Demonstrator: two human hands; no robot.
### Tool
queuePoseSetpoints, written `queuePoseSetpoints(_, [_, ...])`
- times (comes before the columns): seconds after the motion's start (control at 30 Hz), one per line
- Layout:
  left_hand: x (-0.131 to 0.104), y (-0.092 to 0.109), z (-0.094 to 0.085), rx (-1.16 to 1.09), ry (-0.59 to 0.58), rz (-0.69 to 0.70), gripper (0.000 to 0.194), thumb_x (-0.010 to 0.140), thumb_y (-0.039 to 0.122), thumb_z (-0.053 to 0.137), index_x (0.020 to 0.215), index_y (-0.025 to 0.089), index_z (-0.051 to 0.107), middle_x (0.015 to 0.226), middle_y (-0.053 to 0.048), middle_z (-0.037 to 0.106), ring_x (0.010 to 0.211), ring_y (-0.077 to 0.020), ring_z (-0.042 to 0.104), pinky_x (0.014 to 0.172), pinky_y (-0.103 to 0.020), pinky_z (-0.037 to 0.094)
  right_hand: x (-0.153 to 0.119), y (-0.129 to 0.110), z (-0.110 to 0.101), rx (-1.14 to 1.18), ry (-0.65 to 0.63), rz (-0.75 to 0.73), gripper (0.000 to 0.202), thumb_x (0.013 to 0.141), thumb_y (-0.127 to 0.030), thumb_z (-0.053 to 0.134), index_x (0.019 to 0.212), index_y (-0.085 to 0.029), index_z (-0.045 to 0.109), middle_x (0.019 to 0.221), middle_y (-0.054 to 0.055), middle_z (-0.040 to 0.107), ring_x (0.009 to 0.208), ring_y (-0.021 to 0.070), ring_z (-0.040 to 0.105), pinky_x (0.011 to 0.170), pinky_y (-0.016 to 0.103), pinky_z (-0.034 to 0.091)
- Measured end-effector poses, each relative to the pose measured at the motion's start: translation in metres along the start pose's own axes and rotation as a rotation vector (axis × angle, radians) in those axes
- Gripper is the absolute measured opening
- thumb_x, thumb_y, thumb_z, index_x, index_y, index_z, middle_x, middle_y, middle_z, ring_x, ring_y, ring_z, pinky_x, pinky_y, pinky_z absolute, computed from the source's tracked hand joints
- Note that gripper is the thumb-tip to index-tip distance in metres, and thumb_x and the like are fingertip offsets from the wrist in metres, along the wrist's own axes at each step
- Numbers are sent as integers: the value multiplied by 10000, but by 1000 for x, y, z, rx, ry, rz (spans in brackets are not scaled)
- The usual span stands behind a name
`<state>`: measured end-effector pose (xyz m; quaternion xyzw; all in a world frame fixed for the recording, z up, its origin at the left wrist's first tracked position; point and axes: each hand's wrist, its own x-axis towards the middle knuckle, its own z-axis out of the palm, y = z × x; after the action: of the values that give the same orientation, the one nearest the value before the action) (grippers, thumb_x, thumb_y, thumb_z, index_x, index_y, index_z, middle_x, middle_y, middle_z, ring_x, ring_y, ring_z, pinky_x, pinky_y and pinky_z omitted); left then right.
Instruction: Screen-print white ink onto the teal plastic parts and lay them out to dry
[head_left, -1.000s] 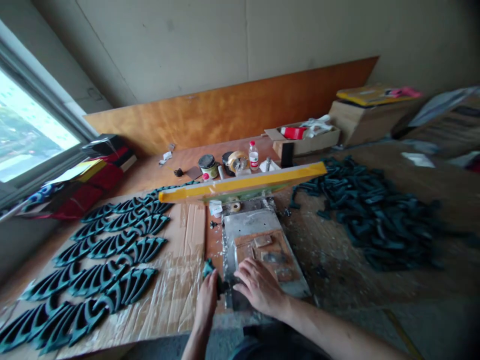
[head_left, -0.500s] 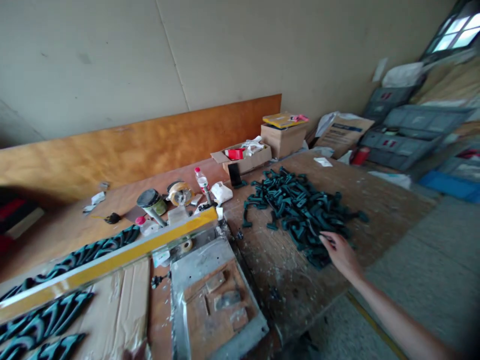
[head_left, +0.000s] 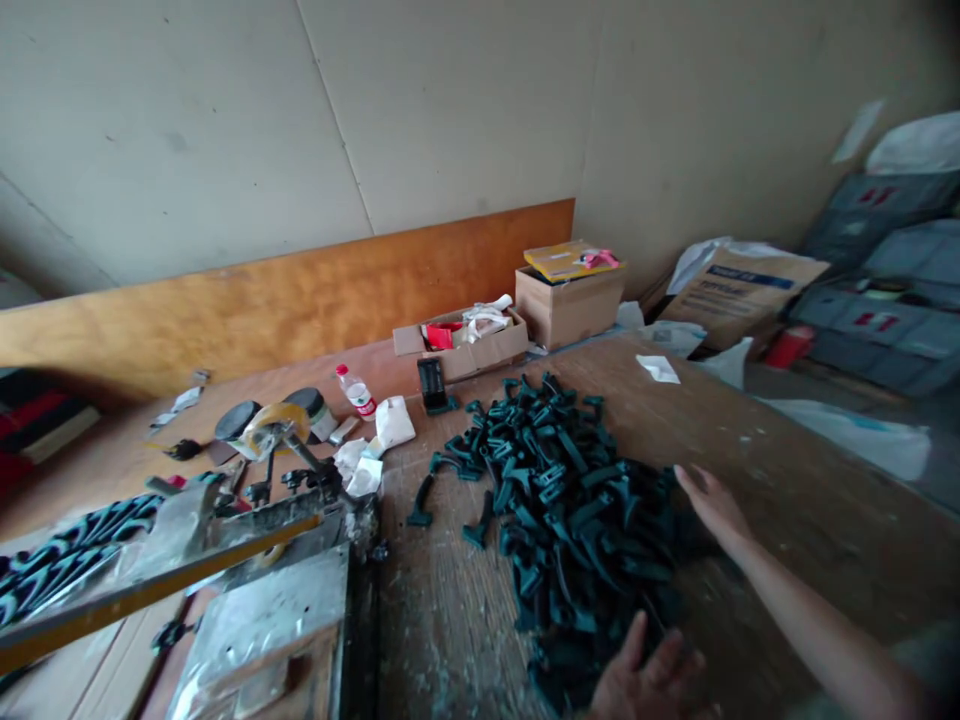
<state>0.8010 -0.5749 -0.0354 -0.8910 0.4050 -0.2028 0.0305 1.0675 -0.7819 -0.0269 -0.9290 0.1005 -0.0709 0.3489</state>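
In the head view, your right hand point(head_left: 716, 508) is at the right edge of the pile of dark green parts point(head_left: 562, 480), fingers loosely extended, nothing visible in its grasp. Your left hand point(head_left: 649, 675), blurred, has its fingers spread at the pile's near end, with no part visibly gripped. The pile lies on the wooden table point(head_left: 442, 630), right of the metal plate point(head_left: 270, 610).

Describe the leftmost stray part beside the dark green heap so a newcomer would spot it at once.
Find the heap of dark green parts on the wooden bench, then look left toward the metal plate. The stray part is slim, its broad foot toward the camera; it lies nearer the plate than any other stray.
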Motion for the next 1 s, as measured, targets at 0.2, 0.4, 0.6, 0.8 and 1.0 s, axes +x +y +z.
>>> queuePoseSetpoints(0.2, [8,-32,8,57,9,-117,347,918,364,444,1188,343,661,1230,-81,671,1224,-317,517,1103,-689,158,-7,-17,29,168,-221,8,653,746,-716,455,1131,-223,643,1072,107,694,1040,328,624,951,461,460])
queuePoseSetpoints(0.4, [-23,-57,-16,1,99,-136,203,920,394,502,985,350,689,1171,2,690,1190,-273,513,1127,-707,-69,-54,-28,32,215,-229,25,500,716,-698,526,905,-263,687,937,72,722,961,318,646,847,402,494])
queuePoseSetpoints(0.6, [-80,-82,-45,-64,9,-155,135,915,390,551,976,370,670,1168,106,686,1276,-252,467,1159,-658,-95,-108,-55,30,360,-321,69,495,701,-701,538,812,-243,690,800,46,722,831,313,662,742,395,495])
queuePoseSetpoints(0.8, [-132,-104,-70,0,-42,-132,191,908,397,571,1087,390,636,1221,125,657,1240,-224,506,1166,-636,-98,-163,-84,39,399,-368,12,498,757,-653,493,855,-224,727,899,69,710,951,297,625,864,398,477])
queuePoseSetpoints(1.0, [-174,-117,-81,-16,-146,-172,350,905,338,576,1250,399,564,1253,83,646,1282,-235,471,1181,-594,-103,-218,-132,57,354,-326,-119,410,842,-525,471,967,-227,724,973,92,639,980,262,613,949,383,462])
